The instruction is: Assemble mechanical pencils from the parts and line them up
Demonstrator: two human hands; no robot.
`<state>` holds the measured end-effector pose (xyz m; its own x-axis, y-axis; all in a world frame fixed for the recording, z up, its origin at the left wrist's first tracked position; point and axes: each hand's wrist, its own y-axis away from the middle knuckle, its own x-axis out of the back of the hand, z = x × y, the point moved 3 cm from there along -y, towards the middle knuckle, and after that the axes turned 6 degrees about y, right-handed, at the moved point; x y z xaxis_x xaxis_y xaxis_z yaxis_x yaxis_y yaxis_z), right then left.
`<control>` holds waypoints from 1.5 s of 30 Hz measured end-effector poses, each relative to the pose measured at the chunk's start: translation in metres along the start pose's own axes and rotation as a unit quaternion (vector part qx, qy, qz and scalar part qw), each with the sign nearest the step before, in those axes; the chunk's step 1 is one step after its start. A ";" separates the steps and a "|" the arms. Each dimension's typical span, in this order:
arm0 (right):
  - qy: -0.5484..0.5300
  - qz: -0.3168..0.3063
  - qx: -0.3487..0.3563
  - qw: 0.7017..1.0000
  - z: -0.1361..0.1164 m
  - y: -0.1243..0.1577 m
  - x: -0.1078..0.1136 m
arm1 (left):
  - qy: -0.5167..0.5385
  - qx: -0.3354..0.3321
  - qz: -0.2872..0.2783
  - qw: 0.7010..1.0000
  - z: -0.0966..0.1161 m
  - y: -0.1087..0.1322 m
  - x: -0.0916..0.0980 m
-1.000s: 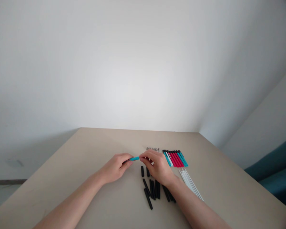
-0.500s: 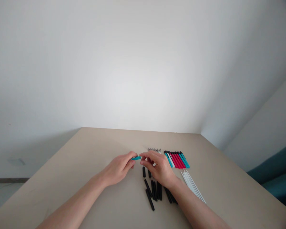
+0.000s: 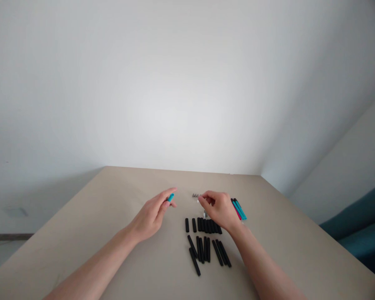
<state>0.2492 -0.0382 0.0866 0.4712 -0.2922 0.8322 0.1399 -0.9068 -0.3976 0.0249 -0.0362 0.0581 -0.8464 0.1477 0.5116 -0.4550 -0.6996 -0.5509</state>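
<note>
My left hand hovers over the beige table, fingers pinched on a teal pen barrel whose end sticks out past the fingertips. To its right, my right hand has its fingers curled together over a row of small grey pen tips; whether it holds one is hidden. Just below that hand is a row of short black caps, and nearer me lie several long black pen parts. Teal and red pen barrels show past the right hand, partly hidden by it.
The table runs back to a plain white wall. A dark teal seat stands off the table's right side. The left half of the table holds only my left forearm.
My hands have drawn apart. The right hand let go of the teal barrel and moved right and back toward the grey tips. The left hand kept the barrel and turned it upward.
</note>
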 end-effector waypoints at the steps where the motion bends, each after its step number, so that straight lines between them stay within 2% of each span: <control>1: 0.020 -0.024 -0.011 0.999 0.000 0.000 -0.001 | -0.003 -0.005 -0.006 1.000 0.000 0.000 0.000; 3: 0.073 -0.050 -0.064 0.994 0.005 -0.002 0.000 | -0.010 -0.014 -0.014 1.000 0.000 0.001 -0.001; 6: 0.140 -0.035 -0.167 0.975 0.024 -0.007 0.009 | -0.016 -0.008 -0.016 1.000 -0.001 0.001 -0.002; 8: 0.162 -0.028 -0.216 0.962 0.039 -0.009 0.017 | -0.016 0.006 -0.018 1.000 -0.002 0.001 -0.002; 11: 0.186 -0.062 -0.270 0.943 0.060 -0.007 0.029 | -0.016 0.019 -0.025 0.999 -0.002 0.001 -0.002; 16: 0.176 -0.200 -0.304 0.915 0.079 0.007 0.042 | -0.021 0.021 -0.027 0.999 -0.003 0.001 -0.003; 20: 0.128 -0.306 -0.309 0.891 0.084 0.019 0.041 | -0.023 0.019 -0.027 0.999 -0.004 0.001 -0.004; 25: 0.117 -0.341 -0.312 0.879 0.084 0.021 0.030 | -0.023 0.014 -0.024 0.999 -0.003 0.000 -0.003; 29: 0.128 -0.331 -0.294 0.887 0.079 0.019 0.028 | -0.020 0.019 -0.027 0.999 -0.002 0.000 -0.002; 33: 0.118 -0.306 -0.259 0.909 0.067 0.015 0.034 | -0.008 0.024 -0.029 0.999 -0.003 0.001 -0.003; 35: 0.076 -0.289 -0.214 0.930 0.056 0.012 0.037 | 0.003 0.023 -0.029 0.999 -0.003 0.001 -0.003; 37: -0.027 -0.282 -0.151 0.947 0.041 0.010 0.035 | 0.009 0.014 -0.035 0.999 -0.001 0.001 -0.004; 40: -0.230 -0.278 -0.098 0.927 0.014 0.008 0.022 | 0.007 0.017 -0.058 0.998 0.005 0.001 -0.006; 42: -0.293 -0.239 -0.096 0.921 -0.001 0.008 0.009 | 0.016 0.041 -0.074 0.996 0.008 0.000 -0.008; 45: -0.370 -0.223 -0.098 0.896 -0.021 0.011 -0.016 | 0.032 0.040 -0.101 0.994 0.011 0.000 -0.012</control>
<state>0.2253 -0.0499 0.0770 0.8657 0.3282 0.3779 0.3364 -0.9406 0.0464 0.0380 -0.0460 0.0589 -0.7573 0.3332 0.5616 -0.5960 -0.7041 -0.3860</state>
